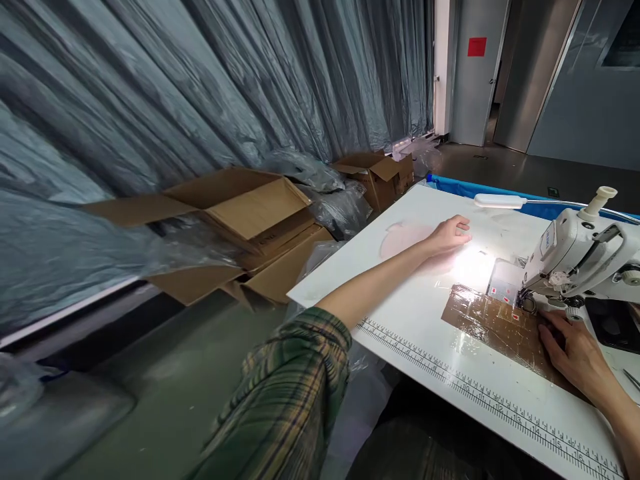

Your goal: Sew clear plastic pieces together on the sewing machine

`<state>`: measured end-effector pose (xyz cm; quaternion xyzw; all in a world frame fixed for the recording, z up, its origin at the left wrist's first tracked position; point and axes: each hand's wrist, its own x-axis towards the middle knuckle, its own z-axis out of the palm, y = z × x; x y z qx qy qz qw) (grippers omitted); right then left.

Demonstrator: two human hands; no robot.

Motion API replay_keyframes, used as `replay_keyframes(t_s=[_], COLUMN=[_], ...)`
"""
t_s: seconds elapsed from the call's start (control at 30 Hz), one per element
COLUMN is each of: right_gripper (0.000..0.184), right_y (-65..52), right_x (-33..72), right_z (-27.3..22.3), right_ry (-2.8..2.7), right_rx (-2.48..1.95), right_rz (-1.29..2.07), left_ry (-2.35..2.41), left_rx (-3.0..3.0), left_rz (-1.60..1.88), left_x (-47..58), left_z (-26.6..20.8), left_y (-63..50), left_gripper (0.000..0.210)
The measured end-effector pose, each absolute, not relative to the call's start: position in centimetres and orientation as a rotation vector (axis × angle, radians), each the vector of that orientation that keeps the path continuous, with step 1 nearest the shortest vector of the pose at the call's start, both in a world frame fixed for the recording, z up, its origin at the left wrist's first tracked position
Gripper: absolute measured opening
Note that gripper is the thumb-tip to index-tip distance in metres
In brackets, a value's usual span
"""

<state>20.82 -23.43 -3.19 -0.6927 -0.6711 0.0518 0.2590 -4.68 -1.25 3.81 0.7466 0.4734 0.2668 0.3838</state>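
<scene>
My left hand (449, 235) is stretched out over the white sewing table, fingers loosely curled with a gap at the thumb, nothing visible in them. Beside and beneath it a pale pink, sheer patch (404, 239) shows on the tabletop; whether it is fabric I cannot tell. My right hand (575, 350) rests by the needle area of a white sewing machine (575, 257), thumb and forefinger apart on a shiny brown taped strip (493, 327). Small red marks dot the clear guide plate (504, 283) near the presser foot.
A ruler scale (450, 377) runs along the front edge of the table. A lit lamp (500, 201) on a bendy neck reaches over it. Open cardboard boxes (260, 207) and plastic bags (345, 207) stand left, before a grey curtain (240, 80). A dark tray (613, 323) lies right.
</scene>
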Motion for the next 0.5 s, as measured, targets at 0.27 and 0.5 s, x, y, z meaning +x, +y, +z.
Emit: replay_keyframes(t_s=[0.27, 0.5], right_gripper=[0.053, 0.053], right_y=[-23.4, -23.3], right_x=[21.9, 22.5], right_z=[-5.3, -5.2], right_ry=[-1.853, -1.887], right_rx=[-1.862, -1.821], right_rz=[-0.003, 0.019], left_ry=[1.515, 1.529], left_rx=[2.138, 2.135], left_rz=[0.423, 0.352], left_x=[-11.2, -11.1], left_z=[2.9, 2.7], left_y=[-4.5, -4.7], left_gripper=[0.026, 0.025])
